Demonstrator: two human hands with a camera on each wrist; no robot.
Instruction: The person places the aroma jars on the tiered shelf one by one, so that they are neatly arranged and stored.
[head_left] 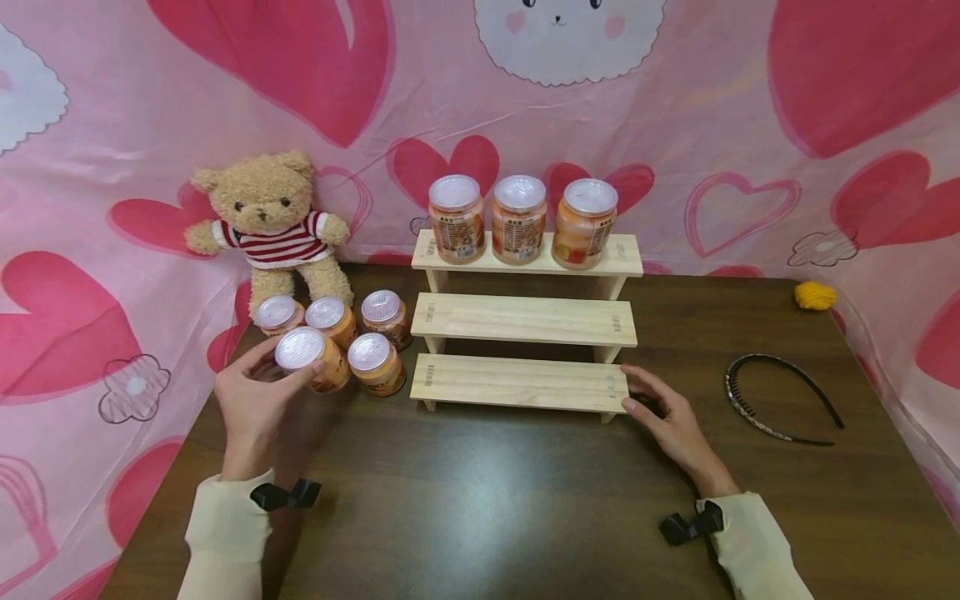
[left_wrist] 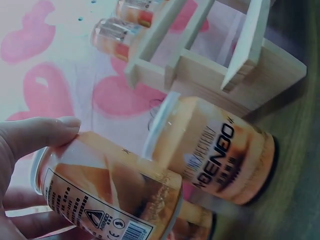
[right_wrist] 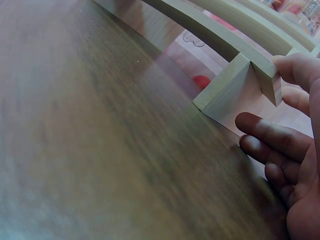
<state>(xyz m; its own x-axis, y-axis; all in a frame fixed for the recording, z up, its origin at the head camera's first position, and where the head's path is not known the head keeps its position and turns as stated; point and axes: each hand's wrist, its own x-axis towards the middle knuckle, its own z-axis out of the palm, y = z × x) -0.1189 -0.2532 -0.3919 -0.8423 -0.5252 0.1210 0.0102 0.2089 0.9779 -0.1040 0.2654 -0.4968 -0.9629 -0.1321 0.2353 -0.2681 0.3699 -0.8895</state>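
My left hand [head_left: 258,400] grips an orange-labelled jar [head_left: 330,367] near its pale lid, with thumb and fingers on opposite sides. In the left wrist view this jar [left_wrist: 112,187] is tilted and its printed label shows. Several similar jars stand around it; the nearest on the right is another jar [head_left: 377,367]. A three-step wooden display stand [head_left: 517,382] is at the middle of the table, with three jars [head_left: 519,221] along its top step. My right hand [head_left: 671,421] pinches the right end of the lowest step between thumb and index finger, its other fingers curled below.
A teddy bear [head_left: 270,221] in a striped shirt sits behind the jars, against the pink heart-patterned backdrop [head_left: 720,100]. On the right of the brown table [head_left: 480,508] lie a dark headband [head_left: 738,404] and a small yellow bundle [head_left: 814,295].
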